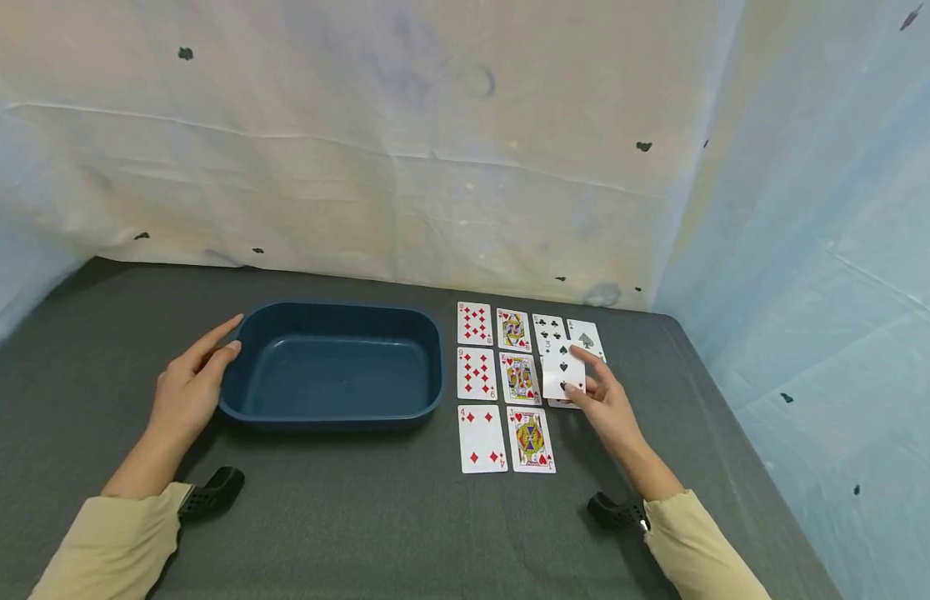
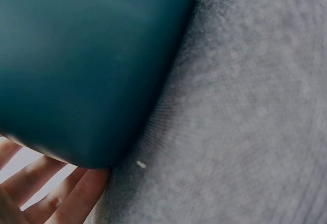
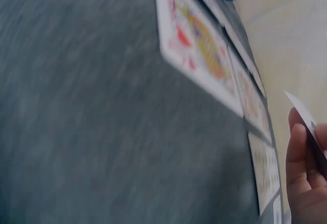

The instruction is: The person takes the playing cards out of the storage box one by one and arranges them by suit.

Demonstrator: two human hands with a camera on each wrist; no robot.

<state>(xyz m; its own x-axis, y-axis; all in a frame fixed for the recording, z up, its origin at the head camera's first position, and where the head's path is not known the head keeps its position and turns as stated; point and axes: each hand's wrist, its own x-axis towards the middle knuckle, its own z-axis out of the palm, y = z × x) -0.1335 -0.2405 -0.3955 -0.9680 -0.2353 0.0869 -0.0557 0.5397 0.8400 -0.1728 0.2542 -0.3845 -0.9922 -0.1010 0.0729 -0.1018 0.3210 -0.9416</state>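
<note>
Your right hand (image 1: 607, 406) holds the three of spades (image 1: 563, 369) pinched between thumb and fingertips, lifted off the grey cloth (image 1: 345, 517) over the right-hand column of the card layout. The card's long axis runs roughly away from you, its face turned up toward the head camera. In the right wrist view the same card (image 3: 301, 112) shows only as a thin white edge above the thumb (image 3: 299, 155), so it is tilted there and not lying flat. The dark blue tub (image 1: 332, 367) lies to the left of that card, across the other two columns of face-up cards: the ten of diamonds (image 1: 475, 323), the nine of diamonds (image 1: 476, 373), the four of diamonds (image 1: 482, 438), and the court cards beside them. Your left hand (image 1: 189, 389) is much the nearer one to the tub: its fingers are straight and close together, resting against the tub's left wall, and the left wrist view shows the fingertips (image 2: 66, 193) just under the rounded blue corner (image 2: 92, 147). The tub's long axis runs left to right, so its open mouth faces the card hand side-on.
</note>
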